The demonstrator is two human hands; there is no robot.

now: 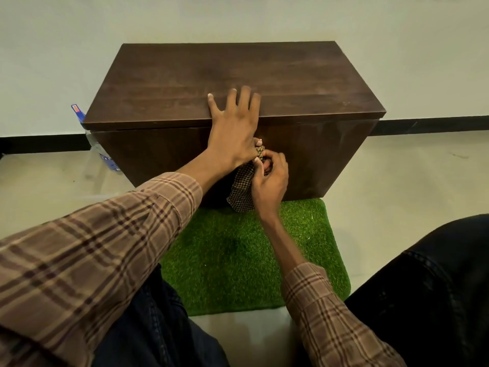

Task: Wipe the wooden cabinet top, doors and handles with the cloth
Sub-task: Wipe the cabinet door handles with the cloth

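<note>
A low dark wooden cabinet (164, 83) stands against the wall in the middle of the view. My left hand (232, 128) lies spread over its front top edge, fingers flat on the top and thumb down the front. Just below, my right hand (270, 178) is closed on a brown checked cloth (242, 189) pressed against the middle of the cabinet's front. The cloth hangs down toward the floor mat. The handles are hidden behind my hands.
A green artificial-grass mat (238, 258) lies on the floor in front of the cabinet. A clear plastic bottle with a blue label (102, 152) stands beside the cabinet's left side. My knees in dark trousers frame the bottom of the view.
</note>
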